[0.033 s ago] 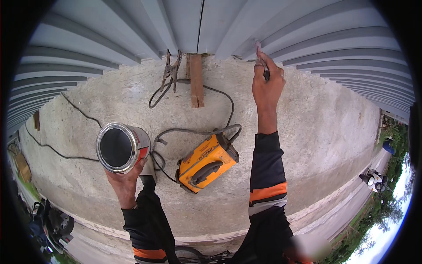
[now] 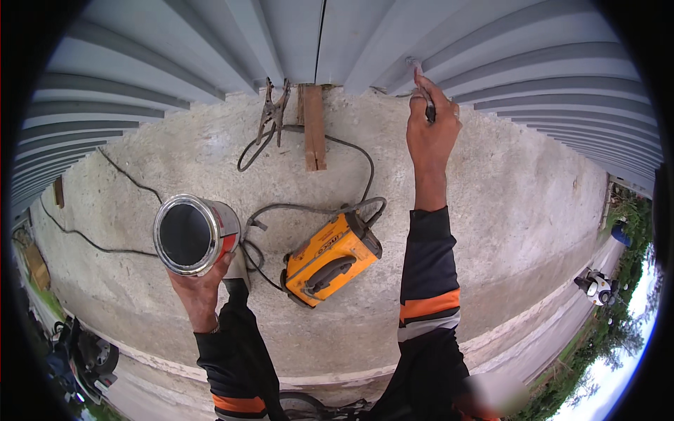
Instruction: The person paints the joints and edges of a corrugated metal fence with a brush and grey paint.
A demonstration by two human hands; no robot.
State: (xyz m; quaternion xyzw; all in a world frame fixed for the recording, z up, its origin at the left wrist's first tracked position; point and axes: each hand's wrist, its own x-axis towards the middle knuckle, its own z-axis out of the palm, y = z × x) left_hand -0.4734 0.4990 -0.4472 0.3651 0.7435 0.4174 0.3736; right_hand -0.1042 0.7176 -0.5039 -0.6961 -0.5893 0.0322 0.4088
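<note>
Two black cables (image 2: 105, 250) trail over the concrete slab (image 2: 505, 189) at far left, running in toward the paint can (image 2: 223, 217), with a dark motorcycle (image 2: 98, 354) beyond the slab's lower-left edge. The left hand (image 2: 199, 291) is clasped around the lower side of the can, whose dark grey paint (image 2: 184, 235) faces the camera; both sit where they did in the earlier frame.

Farther right, at the foot of the ribbed metal wall (image 2: 358, 35), are a welding ground clamp (image 2: 270, 116) and a brown wooden block (image 2: 314, 133), the block's far end at the wall's lower edge. Nearer the person, the yellow portable welder (image 2: 333, 256) rests just right of the can, with cable looping between the two, so space is tighter there. None of these has shifted.

Next, the right hand (image 2: 435, 137) has thumb and fingers pinched together on a paintbrush (image 2: 430, 112), its tip at the wall among the ribs. Hand, brush and forearm have moved slightly rightward since the earlier frame. Bare concrete stretches broadly from that arm to the slab's right edge, while the wall bounds the reach ahead. Past the edge stands a white motorcycle (image 2: 599, 289).
</note>
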